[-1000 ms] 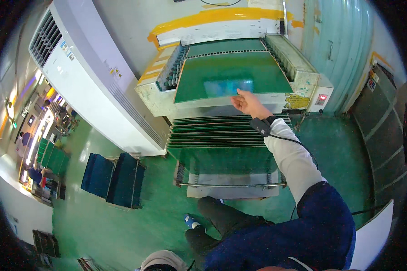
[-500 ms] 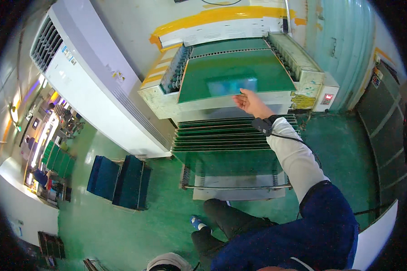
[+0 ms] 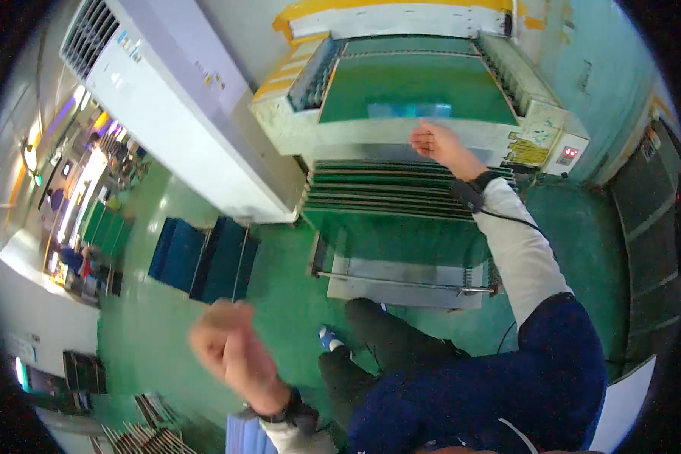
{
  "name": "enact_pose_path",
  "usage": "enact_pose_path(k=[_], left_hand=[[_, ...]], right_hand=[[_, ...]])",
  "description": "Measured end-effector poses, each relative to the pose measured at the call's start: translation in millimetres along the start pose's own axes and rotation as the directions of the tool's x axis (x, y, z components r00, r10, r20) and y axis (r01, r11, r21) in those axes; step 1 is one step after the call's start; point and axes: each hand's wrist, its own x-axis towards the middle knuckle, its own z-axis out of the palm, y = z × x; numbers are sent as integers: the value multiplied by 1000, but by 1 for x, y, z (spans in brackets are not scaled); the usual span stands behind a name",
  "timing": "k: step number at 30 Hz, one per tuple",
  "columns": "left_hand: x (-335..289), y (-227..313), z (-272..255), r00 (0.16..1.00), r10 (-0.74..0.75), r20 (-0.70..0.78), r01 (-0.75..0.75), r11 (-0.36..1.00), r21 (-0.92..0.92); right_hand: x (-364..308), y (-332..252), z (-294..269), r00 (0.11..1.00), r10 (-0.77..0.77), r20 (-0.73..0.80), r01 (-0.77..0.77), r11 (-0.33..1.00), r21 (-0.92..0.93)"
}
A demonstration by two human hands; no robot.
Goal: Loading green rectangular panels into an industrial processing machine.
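Note:
A flat green panel [image 3: 420, 85] lies on the roller bed of a machine, its near edge by the bed's front. Just before that edge is my right hand [image 3: 440, 145], with curled fingers and no object visible in it; it looks apart from the panel. Below it stands a rack [image 3: 401, 289] with several green panels [image 3: 393, 234] set upright in a row. My left hand [image 3: 236, 356] is raised at the lower left, blurred, its fingers folded in and no object showing. Dark bands circle both wrists.
A tall white air conditioner [image 3: 174, 113] leans into view left of the machine [image 3: 533, 129]. Blue racks [image 3: 204, 257] stand on the green floor. A dark cabinet [image 3: 651, 227] is at the right, metal racks [image 3: 147, 435] at the lower left. Other people work far left.
My left hand has come into view from below. My right hand has drawn back from over the panel's near edge. The panel sits slightly farther in, and the view has shifted.

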Motion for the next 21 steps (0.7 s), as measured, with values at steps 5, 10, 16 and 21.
enact_pose_path(k=[5, 10, 16, 21], left_hand=[[-80, -108, -91, 748, -574, -332, 566, 814, -132], [-223, -191, -173, 443, -836, -324, 813, 527, -247], [-316, -192, -194, 405, -860, -310, 911, 410, 51], [-332, -184, -190, 150, -882, -447, 825, 361, -436]], right_hand=[[-78, 36, 63, 963, -213, 165, 270, 764, -586], [-147, 75, 85, 719, -470, 512, 632, 137, -763], [-185, 91, 97, 623, -454, 637, 588, -267, -764], [-201, 112, 107, 566, -484, 668, 592, -326, -737]])
